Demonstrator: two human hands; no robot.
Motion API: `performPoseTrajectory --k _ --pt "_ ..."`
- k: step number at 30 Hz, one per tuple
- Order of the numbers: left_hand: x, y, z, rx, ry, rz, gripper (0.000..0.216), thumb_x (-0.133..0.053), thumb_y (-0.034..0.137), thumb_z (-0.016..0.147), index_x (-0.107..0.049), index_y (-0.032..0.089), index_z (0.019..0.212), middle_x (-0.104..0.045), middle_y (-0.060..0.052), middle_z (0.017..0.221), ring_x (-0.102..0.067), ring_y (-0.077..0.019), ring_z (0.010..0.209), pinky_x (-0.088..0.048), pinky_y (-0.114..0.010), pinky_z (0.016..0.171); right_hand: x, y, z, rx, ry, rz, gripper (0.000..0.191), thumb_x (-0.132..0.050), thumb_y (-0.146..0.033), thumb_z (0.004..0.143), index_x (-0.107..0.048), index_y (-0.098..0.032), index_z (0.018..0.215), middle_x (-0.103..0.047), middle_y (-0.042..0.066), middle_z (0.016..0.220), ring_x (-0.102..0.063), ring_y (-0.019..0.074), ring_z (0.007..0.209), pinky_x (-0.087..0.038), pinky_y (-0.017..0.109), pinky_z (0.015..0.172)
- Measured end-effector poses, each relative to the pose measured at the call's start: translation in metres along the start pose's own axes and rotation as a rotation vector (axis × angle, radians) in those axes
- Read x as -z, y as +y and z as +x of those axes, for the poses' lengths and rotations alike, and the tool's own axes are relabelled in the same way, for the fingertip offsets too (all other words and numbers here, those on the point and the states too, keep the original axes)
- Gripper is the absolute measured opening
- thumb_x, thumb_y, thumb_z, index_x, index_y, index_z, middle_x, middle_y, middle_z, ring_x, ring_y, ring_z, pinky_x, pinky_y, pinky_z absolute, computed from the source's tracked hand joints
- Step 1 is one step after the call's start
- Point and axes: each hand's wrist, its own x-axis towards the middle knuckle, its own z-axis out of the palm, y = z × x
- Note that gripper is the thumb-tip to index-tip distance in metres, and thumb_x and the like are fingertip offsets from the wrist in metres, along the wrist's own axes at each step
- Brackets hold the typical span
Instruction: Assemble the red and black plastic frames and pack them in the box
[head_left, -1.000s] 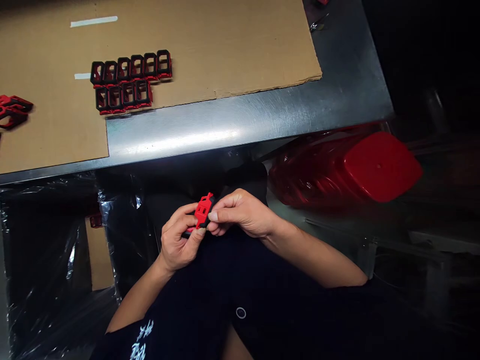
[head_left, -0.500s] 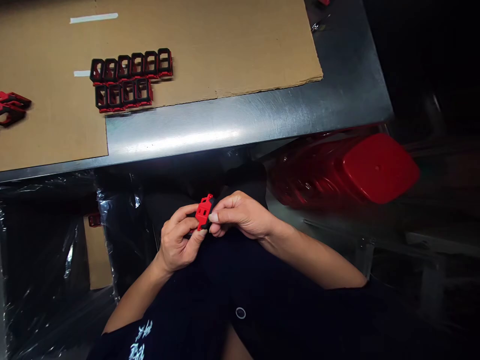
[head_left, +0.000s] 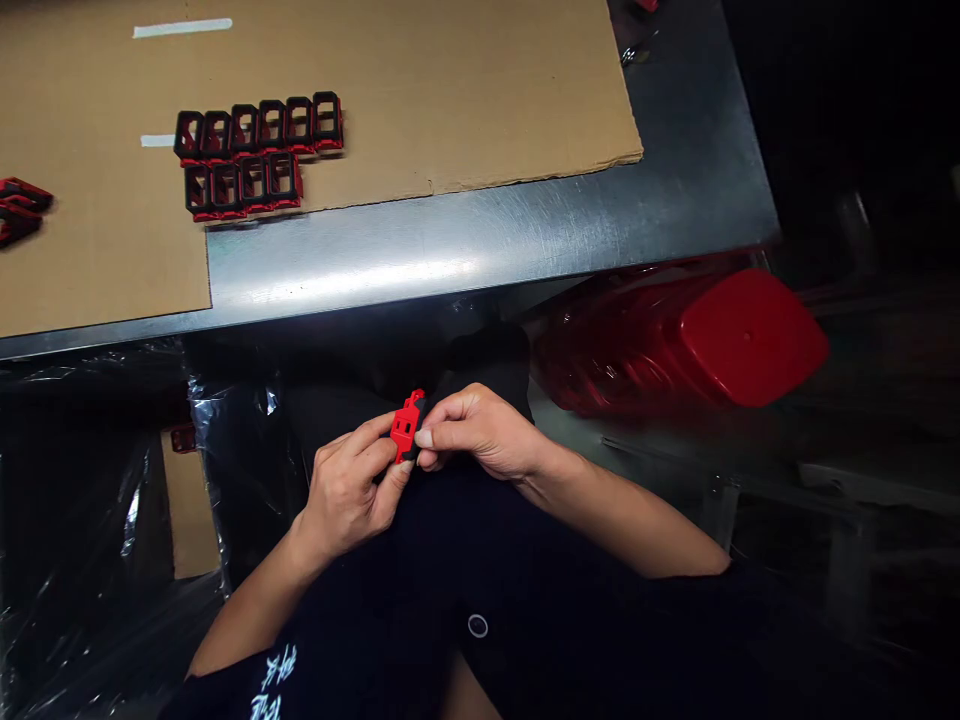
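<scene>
Over my lap, below the table's edge, both hands pinch one small red plastic part point(head_left: 407, 424) with a black piece behind it. My left hand point(head_left: 349, 490) grips it from the left, thumb and fingers curled round it. My right hand point(head_left: 480, 432) closes on it from the right with its fingertips pressed to the part. On the cardboard sheet point(head_left: 450, 90) at the upper left stand two rows of several finished black-and-red frames point(head_left: 256, 155).
A steel table point(head_left: 465, 250) carries the cardboard. More red-and-black parts point(head_left: 19, 208) lie at the far left edge. A stack of red plastic stools point(head_left: 712, 335) lies on its side to the right. Clear plastic bags point(head_left: 97, 480) hang at the left under the table.
Both hands keep hold of the red part. My left hand has slid slightly lower and to the left, and the part has turned a little between the fingers.
</scene>
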Motion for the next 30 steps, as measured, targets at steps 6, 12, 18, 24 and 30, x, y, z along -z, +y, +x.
performPoseTrajectory --k 6,12,18,24,30 --pt "-0.0011 0.0007 0.0007 -0.014 0.011 -0.013 0.004 -0.063 0.015 0.093 -0.064 0.016 0.09 -0.075 -0.013 0.111 -0.076 -0.0185 0.087 -0.06 -0.026 0.07 -0.0005 -0.0008 -0.0011 0.018 -0.006 -0.012 0.029 -0.093 -0.038 0.06 -0.077 -0.014 0.062 -0.074 0.003 0.06 -0.066 0.0119 0.055 -0.054 0.024 0.059" --pt "-0.0033 0.0017 0.0011 0.0 0.056 -0.037 0.007 -0.063 0.014 0.092 -0.062 0.016 0.085 -0.076 -0.013 0.107 -0.076 -0.0197 0.09 -0.06 -0.025 0.072 -0.0009 0.0023 0.0001 0.034 -0.013 0.02 0.03 -0.094 -0.04 0.062 -0.079 -0.014 0.064 -0.074 0.003 0.06 -0.067 0.0116 0.057 -0.055 0.024 0.061" --pt "-0.0053 0.0029 0.0012 0.01 0.11 -0.076 0.003 -0.063 0.014 0.093 -0.064 0.016 0.09 -0.077 -0.012 0.108 -0.076 -0.0181 0.087 -0.06 -0.024 0.072 0.0027 0.0031 0.0004 0.039 -0.085 0.069 0.032 -0.094 -0.042 0.063 -0.08 -0.014 0.071 -0.076 0.004 0.066 -0.07 0.0131 0.062 -0.057 0.026 0.066" --pt "-0.0063 0.0014 -0.0019 0.002 0.106 -0.012 0.003 -0.063 0.017 0.093 -0.063 0.016 0.09 -0.077 -0.013 0.109 -0.077 -0.0194 0.088 -0.059 -0.025 0.07 0.0034 0.003 0.0006 0.067 -0.075 0.026 0.029 -0.093 -0.04 0.066 -0.079 -0.015 0.068 -0.077 0.003 0.065 -0.071 0.0127 0.061 -0.058 0.025 0.065" --pt "-0.0067 0.0014 -0.0048 -0.004 0.081 0.027 0.005 -0.063 0.018 0.093 -0.062 0.017 0.089 -0.077 -0.012 0.106 -0.076 -0.0192 0.084 -0.058 -0.026 0.067 0.0037 0.0033 0.0006 0.068 -0.07 0.006 0.028 -0.093 -0.04 0.065 -0.078 -0.015 0.067 -0.076 0.003 0.065 -0.07 0.0129 0.06 -0.058 0.025 0.065"
